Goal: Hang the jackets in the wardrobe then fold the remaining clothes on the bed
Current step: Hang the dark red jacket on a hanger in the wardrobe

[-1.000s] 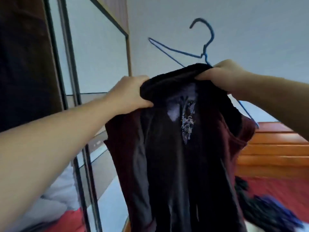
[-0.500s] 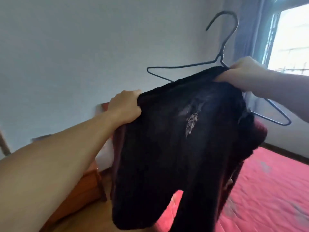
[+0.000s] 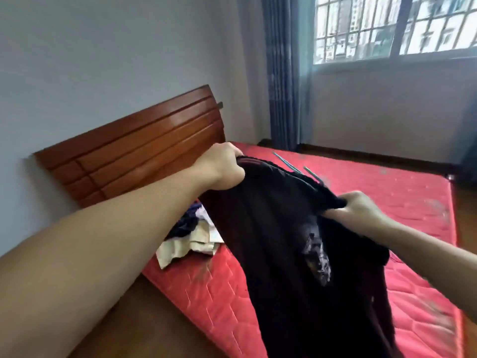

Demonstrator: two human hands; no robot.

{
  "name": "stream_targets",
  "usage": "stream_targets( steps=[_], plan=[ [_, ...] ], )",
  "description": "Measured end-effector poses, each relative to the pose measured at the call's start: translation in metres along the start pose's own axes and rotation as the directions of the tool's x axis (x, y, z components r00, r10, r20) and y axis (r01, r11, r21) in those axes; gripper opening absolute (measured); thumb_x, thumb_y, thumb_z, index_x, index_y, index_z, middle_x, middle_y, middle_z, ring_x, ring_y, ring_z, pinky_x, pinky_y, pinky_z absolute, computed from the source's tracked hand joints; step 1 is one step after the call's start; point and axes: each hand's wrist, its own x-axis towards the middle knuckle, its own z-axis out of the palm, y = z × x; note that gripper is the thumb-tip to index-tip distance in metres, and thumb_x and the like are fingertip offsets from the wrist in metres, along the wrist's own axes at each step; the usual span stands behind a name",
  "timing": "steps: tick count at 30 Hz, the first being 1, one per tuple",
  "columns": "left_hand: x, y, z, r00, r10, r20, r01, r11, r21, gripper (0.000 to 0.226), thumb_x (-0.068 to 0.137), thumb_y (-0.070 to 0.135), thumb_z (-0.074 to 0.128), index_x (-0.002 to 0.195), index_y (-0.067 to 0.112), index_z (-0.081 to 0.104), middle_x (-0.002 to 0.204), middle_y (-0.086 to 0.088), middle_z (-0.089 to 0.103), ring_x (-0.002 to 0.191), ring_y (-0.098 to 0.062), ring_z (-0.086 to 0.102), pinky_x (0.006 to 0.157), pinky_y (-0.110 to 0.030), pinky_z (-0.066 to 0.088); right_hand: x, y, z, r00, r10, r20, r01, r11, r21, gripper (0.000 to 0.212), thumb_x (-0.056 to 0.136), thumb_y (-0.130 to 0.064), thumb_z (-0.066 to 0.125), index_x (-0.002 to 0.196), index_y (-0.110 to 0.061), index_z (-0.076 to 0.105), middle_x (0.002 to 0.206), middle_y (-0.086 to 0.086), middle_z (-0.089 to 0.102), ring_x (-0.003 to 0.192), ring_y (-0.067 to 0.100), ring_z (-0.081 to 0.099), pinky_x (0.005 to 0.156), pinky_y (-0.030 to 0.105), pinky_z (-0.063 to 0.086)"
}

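A dark maroon and black jacket [image 3: 289,249] with a pale printed patch hangs in front of me over the red mattress [image 3: 402,202]. My left hand [image 3: 222,166] grips its upper edge at the far left. My right hand [image 3: 358,213] grips the same edge nearer to me on the right. Thin blue-green wires of a hanger [image 3: 291,165] show just behind the jacket's top edge; most of the hanger is hidden. A small heap of clothes [image 3: 191,236], dark blue, white and beige, lies on the mattress below my left forearm.
A brown wooden headboard [image 3: 134,151] stands against the grey wall at the left. A blue curtain [image 3: 281,73] and a barred window [image 3: 395,24] are at the back right. Wooden bed frame [image 3: 144,321] shows at the bottom left.
The view swung from the wardrobe side to the bed. The jacket and both hands came down from head height to just above the mattress. The hanger's hook no longer sticks up.
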Motion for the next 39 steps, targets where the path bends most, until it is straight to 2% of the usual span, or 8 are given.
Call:
stream_targets(
  steps=[4, 9, 15, 18, 22, 26, 34, 39],
  plan=[
    [0.019, 0.023, 0.081, 0.989, 0.017, 0.146, -0.002, 0.995, -0.103, 0.022, 0.068, 0.006, 0.047, 0.061, 0.021, 0.061, 0.064, 0.007, 0.059, 0.063, -0.011, 0.055, 0.051, -0.022, 0.039, -0.016, 0.064, 0.040, 0.989, 0.114, 0.098, -0.118, 0.993, 0.033, 0.022, 0.066, -0.040, 0.078, 0.075, -0.022, 0.069, 0.065, -0.006, 0.068, 0.062, 0.009, 0.063, 0.053, 0.026, 0.045],
    [0.029, 0.035, 0.139, 0.981, 0.026, 0.193, 0.009, 0.984, -0.177, 0.034, 0.073, 0.008, 0.046, 0.092, 0.019, 0.072, 0.097, 0.003, 0.070, 0.092, -0.018, 0.062, 0.078, -0.030, 0.052, -0.028, 0.089, 0.057, 0.977, 0.150, -0.148, -0.108, 0.959, 0.260, 0.041, 0.071, -0.063, 0.067, 0.081, -0.024, 0.059, 0.057, -0.006, 0.051, 0.050, 0.008, 0.045, 0.056, 0.032, 0.040],
    [0.045, 0.015, 0.165, 0.959, 0.062, 0.275, 0.007, 0.970, -0.243, 0.021, 0.071, 0.000, 0.046, 0.057, 0.017, 0.051, 0.054, 0.001, 0.048, 0.058, -0.020, 0.048, 0.051, -0.025, 0.035, -0.022, 0.066, 0.057, 0.926, 0.241, -0.291, -0.127, 0.924, 0.360, 0.035, 0.079, -0.060, 0.062, 0.072, -0.026, 0.058, 0.064, -0.013, 0.059, 0.059, 0.004, 0.053, 0.057, 0.025, 0.038],
    [0.049, 0.000, 0.177, 0.955, 0.075, 0.287, 0.004, 0.964, -0.268, 0.018, 0.068, 0.001, 0.048, 0.058, 0.015, 0.050, 0.055, 0.001, 0.048, 0.059, -0.020, 0.046, 0.053, -0.026, 0.037, -0.018, 0.060, 0.058, 0.906, 0.230, -0.356, -0.122, 0.946, 0.302, 0.042, 0.089, -0.061, 0.047, 0.081, -0.022, 0.058, 0.074, -0.014, 0.058, 0.070, 0.000, 0.053, 0.061, 0.023, 0.036],
    [0.048, -0.020, 0.192, 0.932, 0.077, 0.355, 0.014, 0.969, -0.246, 0.015, 0.068, 0.003, 0.052, 0.074, 0.008, 0.064, 0.061, 0.001, 0.053, 0.061, -0.018, 0.050, 0.053, -0.025, 0.041, -0.024, 0.078, 0.062, 0.915, 0.236, -0.329, -0.104, 0.923, 0.371, 0.037, 0.098, -0.038, 0.040, 0.074, -0.018, 0.061, 0.044, -0.015, 0.045, 0.048, 0.011, 0.039, 0.049, 0.027, 0.030],
    [0.039, -0.038, 0.207, 0.918, 0.030, 0.396, 0.053, 0.979, -0.199, 0.010, 0.071, 0.005, 0.055, 0.072, 0.011, 0.063, 0.064, 0.000, 0.054, 0.063, -0.019, 0.051, 0.052, -0.024, 0.039, -0.036, 0.095, 0.061, 0.887, 0.336, -0.317, -0.143, 0.853, 0.502, 0.027, 0.080, -0.023, 0.045, 0.055, -0.015, 0.049, 0.040, -0.013, 0.033, 0.043, 0.010, 0.027, 0.040, 0.023, 0.021],
    [0.031, -0.060, 0.212, 0.923, 0.002, 0.385, 0.082, 0.976, -0.200, 0.016, 0.075, 0.004, 0.054, 0.073, 0.015, 0.065, 0.070, 0.000, 0.061, 0.072, -0.020, 0.056, 0.057, -0.026, 0.042, -0.056, 0.114, 0.052, 0.906, 0.346, -0.242, -0.240, 0.893, 0.380, 0.023, 0.069, -0.026, 0.042, 0.051, -0.016, 0.031, 0.041, -0.009, 0.025, 0.043, 0.011, 0.018, 0.039, 0.025, 0.016],
    [0.032, -0.065, 0.201, 0.952, -0.002, 0.305, 0.050, 0.988, -0.149, 0.019, 0.077, 0.006, 0.052, 0.088, 0.004, 0.069, 0.089, -0.015, 0.069, 0.088, -0.032, 0.062, 0.079, -0.042, 0.050, -0.056, 0.108, 0.056, 0.970, 0.192, -0.149, -0.194, 0.981, 0.005, 0.031, 0.068, -0.032, 0.040, 0.045, -0.019, 0.024, 0.042, -0.005, 0.023, 0.042, 0.014, 0.023, 0.048, 0.033, 0.023]
  ],
)
